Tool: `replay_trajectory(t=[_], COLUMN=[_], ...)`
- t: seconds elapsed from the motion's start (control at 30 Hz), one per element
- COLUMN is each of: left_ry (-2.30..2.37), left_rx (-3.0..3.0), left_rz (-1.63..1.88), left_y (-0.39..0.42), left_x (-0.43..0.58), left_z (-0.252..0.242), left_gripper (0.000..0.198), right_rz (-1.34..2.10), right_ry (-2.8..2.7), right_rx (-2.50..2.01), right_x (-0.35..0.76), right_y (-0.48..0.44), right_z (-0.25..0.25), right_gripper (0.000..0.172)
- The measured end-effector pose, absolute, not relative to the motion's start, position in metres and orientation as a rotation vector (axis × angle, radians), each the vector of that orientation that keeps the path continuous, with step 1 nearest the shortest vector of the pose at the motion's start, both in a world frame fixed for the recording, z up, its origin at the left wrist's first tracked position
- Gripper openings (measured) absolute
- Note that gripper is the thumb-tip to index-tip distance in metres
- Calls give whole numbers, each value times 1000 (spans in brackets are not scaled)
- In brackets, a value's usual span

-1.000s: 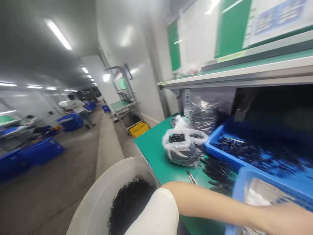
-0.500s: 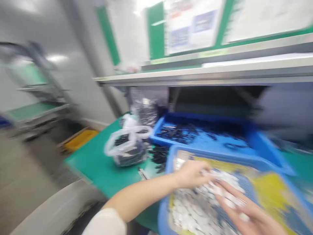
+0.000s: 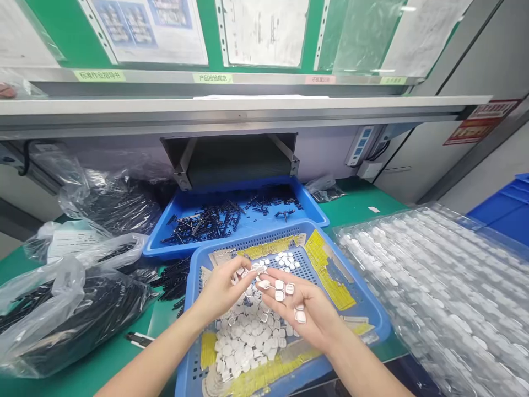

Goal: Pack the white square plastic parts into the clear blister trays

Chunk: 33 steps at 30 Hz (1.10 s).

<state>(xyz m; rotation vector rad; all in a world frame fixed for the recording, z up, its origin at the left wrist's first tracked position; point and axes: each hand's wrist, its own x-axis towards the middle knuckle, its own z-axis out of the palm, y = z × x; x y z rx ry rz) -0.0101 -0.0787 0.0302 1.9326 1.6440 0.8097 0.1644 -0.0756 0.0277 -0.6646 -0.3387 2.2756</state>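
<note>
My left hand (image 3: 221, 289) and my right hand (image 3: 300, 306) meet above a blue perforated tray (image 3: 330, 259) lined with yellow-marked paper. A heap of small white square parts (image 3: 246, 331) lies in the tray under my hands, with a smaller group (image 3: 287, 264) beyond them. My left fingertips pinch a few of these parts. Several more rest on the fingers of my right hand, which is cupped and turned upward. Both hands are close together, and my fingers hide part of the heap.
Behind stands a blue tray (image 3: 235, 249) of black plastic parts, with loose black parts (image 3: 176, 284) on the green mat (image 3: 124, 353). Bags of black parts (image 3: 78, 309) lie left. A clear blister-tray stack (image 3: 438, 292) fills the right. A shelf (image 3: 239, 107) runs overhead.
My view has swung from the aisle to face the bench squarely. Both hands are now over the tray, lifted from the heap and close together, holding white parts.
</note>
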Motion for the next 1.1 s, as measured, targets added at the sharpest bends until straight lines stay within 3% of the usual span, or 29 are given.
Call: replay_trajectory(t=[0.1, 0.33, 0.43, 0.6, 0.77, 0.97, 1.1], left_ry=[1632, 1564, 1539, 1467, 1334, 1026, 847], left_rx=[1898, 1816, 1766, 1794, 1859, 1190, 722], left_rz=[811, 799, 778, 774, 741, 796, 763], left_y=[-79, -79, -78, -81, -83, -78, -71], left_x=[-10, -11, -11, -6, 0, -7, -9], left_z=[31, 37, 38, 35, 36, 29, 33], left_gripper=[14, 16, 17, 16, 10, 27, 35], right_rz=[2227, 2148, 2115, 1983, 1851, 2030, 2085], right_ry=[-281, -195, -414, -915, -1180, -562, -193], right_rx=[-730, -784, -871, -1112, -1219, -1040, -942], right_x=[164, 167, 166, 156, 152, 157, 158], right_y=[-74, -70, -71, -78, -77, -67, -63], right_z=[31, 27, 30, 39, 36, 30, 33], right_gripper=[46, 6, 11, 37, 23, 25, 17])
